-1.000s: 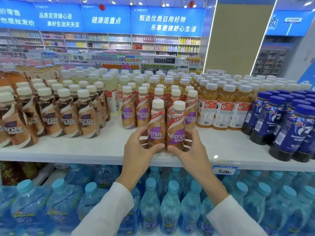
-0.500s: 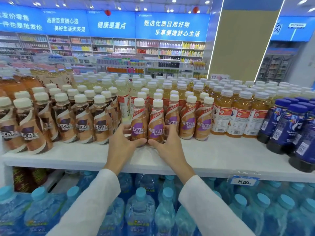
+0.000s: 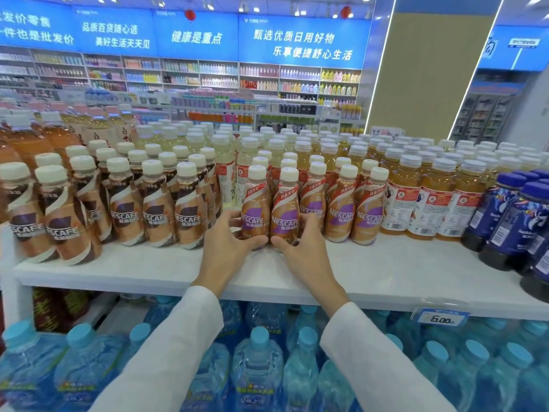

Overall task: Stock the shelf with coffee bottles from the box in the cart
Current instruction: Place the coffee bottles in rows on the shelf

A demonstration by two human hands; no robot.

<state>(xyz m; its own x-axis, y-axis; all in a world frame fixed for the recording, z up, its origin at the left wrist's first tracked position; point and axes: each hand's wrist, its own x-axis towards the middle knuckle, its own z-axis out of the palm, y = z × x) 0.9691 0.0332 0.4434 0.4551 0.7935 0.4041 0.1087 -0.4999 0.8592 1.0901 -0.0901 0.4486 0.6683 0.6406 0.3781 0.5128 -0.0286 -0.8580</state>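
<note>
You are seating two brown purple-labelled plastic coffee bottles (image 3: 284,215) between your curled, gripping fingers (image 3: 233,217); releasing them upright seems next.

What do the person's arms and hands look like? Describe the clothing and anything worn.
Both arms are in long, plain white sleeves: the left sleeve and right sleeve end at the wrists. The left hand and right hand are bare, with no gloves, rings or watch visible.
</note>
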